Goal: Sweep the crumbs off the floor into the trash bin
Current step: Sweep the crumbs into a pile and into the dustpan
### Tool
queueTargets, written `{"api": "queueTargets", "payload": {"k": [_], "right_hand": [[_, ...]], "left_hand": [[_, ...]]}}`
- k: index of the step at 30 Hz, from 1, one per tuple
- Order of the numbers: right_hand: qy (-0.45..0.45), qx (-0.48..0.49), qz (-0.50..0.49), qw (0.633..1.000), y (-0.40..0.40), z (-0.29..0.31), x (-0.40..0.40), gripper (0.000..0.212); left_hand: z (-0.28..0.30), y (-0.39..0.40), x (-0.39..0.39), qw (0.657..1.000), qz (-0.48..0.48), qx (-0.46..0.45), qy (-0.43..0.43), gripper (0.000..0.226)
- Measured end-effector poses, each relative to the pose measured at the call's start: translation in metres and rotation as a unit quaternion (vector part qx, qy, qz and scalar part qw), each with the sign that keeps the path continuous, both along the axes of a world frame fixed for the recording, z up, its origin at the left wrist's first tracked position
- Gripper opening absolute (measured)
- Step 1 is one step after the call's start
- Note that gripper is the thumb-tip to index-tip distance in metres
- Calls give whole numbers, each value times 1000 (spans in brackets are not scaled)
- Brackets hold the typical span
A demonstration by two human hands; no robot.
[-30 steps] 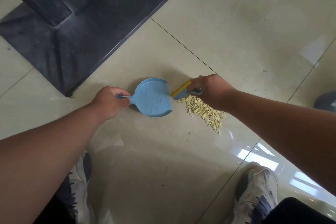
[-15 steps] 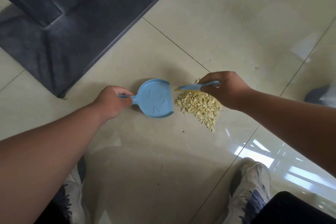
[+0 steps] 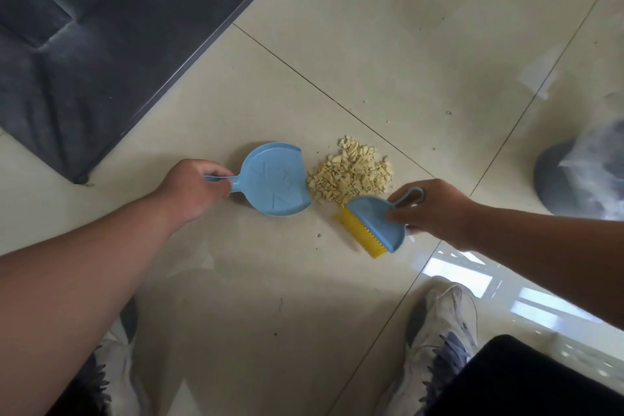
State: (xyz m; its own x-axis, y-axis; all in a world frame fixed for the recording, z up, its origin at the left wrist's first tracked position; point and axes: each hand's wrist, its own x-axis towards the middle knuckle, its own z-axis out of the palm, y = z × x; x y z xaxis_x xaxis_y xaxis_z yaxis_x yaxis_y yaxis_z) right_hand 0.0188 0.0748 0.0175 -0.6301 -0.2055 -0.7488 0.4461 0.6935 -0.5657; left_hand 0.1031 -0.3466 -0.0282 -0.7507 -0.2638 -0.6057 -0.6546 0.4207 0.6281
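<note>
A pile of pale yellow crumbs (image 3: 351,172) lies on the cream tiled floor. A small light-blue dustpan (image 3: 275,179) rests flat on the floor just left of the pile, its open edge facing the crumbs; my left hand (image 3: 194,187) grips its handle. My right hand (image 3: 435,208) holds a small blue brush (image 3: 374,223) with yellow bristles, which is at the near right side of the pile. The bristles point toward me and to the left. A grey trash bin (image 3: 574,179) with a blurred white liner shows at the right edge.
A dark metal table base (image 3: 111,44) covers the floor at the upper left. My two light sneakers (image 3: 439,341) stand at the bottom of the view. A few stray crumbs (image 3: 449,113) dot the tiles beyond the pile.
My right hand has brought the brush from the far side of the pile round to its near right side. The crumbs are now gathered closer to the dustpan. My left hand has kept the dustpan in place.
</note>
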Motion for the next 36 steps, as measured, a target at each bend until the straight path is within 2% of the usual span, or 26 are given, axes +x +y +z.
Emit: {"api": "queueTargets", "payload": {"k": [2,5,7,21,29,31,36], "right_hand": [[-25,27,33,999,13,-7,8,16],[-16,97,160,982,26,-14,17,15],[-11,105,190,976,27,-18,20,16],[93,131,131,978,0,-25,-35,17],[136,113,89,980,-6,-12,-60,16],[134,104,99,981,-5,-7,-62,22],[83,111,186,973,0,-5,-56,17]], "left_hand": [[0,-1,1,1000,-2,-3,-3,21],[1,-3,1,1000,-3,-3,-7,20],[0,-4,1,1000,-6,-2,-8,19],[-3,0,3,1000,-6,3,-11,12],[-2,4,0,1000,-4,-3,-11,13],[-2,4,0,1000,-3,0,-10,15],[-1,1,2,1000,-10,2,-8,20]]}}
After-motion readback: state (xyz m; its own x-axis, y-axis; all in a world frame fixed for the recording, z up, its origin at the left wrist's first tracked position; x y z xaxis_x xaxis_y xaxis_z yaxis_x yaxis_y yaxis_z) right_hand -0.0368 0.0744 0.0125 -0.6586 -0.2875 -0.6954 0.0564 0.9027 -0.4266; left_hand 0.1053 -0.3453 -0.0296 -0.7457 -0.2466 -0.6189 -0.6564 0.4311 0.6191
